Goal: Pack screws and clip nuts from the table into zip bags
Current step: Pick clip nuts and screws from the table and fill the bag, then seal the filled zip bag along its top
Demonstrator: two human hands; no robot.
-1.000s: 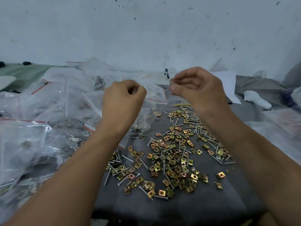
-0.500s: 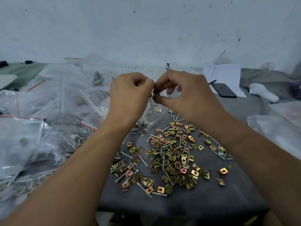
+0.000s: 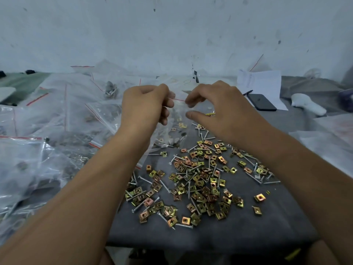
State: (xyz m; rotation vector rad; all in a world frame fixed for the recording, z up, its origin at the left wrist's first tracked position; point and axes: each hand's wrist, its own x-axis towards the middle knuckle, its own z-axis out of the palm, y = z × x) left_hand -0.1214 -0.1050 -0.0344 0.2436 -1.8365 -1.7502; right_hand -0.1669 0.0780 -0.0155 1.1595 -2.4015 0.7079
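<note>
Head view: both hands raised over the desk point(image 3: 248, 236), a zip bag point(image 3: 176, 119) held between them.
Left hand point(image 3: 145, 106): fingers curled, pinching the bag's top edge by the red strip.
Right hand point(image 3: 215, 108): forefinger and thumb pinching the same edge just beside the left hand.
Bag: clear thin film, hangs slack; some screws and nuts sit at its bottom.
Step, my reading: sealing the zip. Advice: run the pinch along the strip end to end, keep the bag upright so nothing spills.
Loose stock: clip nuts point(image 3: 198, 186), small square brass-coloured stampings with a centre hole, and screws point(image 3: 254, 175), thin bright shanks, scattered on dark grey cloth under the hands.
Filled bags point(image 3: 38, 146): crinkled glossy heap on the left.
</note>
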